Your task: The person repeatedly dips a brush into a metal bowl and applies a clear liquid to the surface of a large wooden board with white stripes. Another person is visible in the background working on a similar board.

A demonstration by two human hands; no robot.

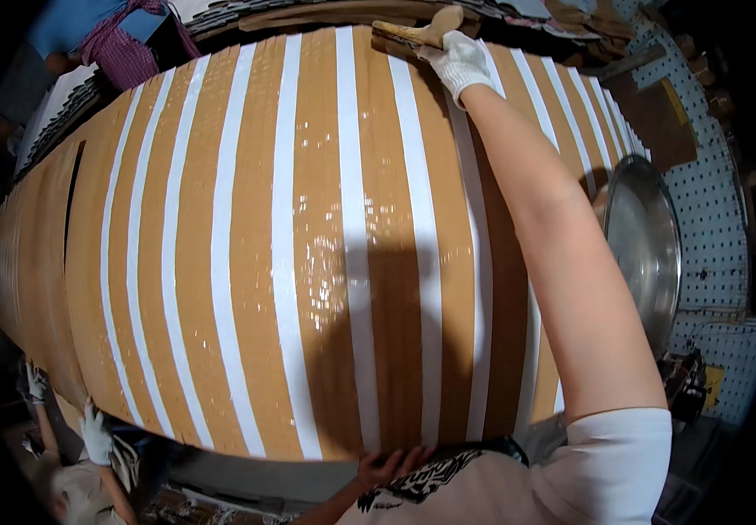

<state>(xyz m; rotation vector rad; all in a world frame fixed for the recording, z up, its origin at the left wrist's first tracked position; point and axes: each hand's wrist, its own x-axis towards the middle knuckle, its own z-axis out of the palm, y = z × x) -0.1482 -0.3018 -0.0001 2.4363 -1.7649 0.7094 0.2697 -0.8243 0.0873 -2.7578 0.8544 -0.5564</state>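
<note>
Brown cardboard sheets (255, 219) lie overlapped before me in long bands, with white strips (347, 175) between them. Wet, shiny patches show on the middle bands. At the far edge, my right hand (461, 63), in a white knit glove, is closed round a wide wooden brush (409, 33) whose head lies against the far ends of the bands. My bare left hand (393, 465) is at the near edge, its fingers lying on the cardboard and partly hidden by my body. A metal basin (654, 254) stands to the right, partly behind my right arm.
A co-worker (89, 486) with white gloves touches the near edge of a plain brown sheet (37, 262) at left. Another person in blue (76, 26), with a purple checked cloth, is at the far left. Stacked sheets line the far side; a dotted pale surface (702, 219) lies at right.
</note>
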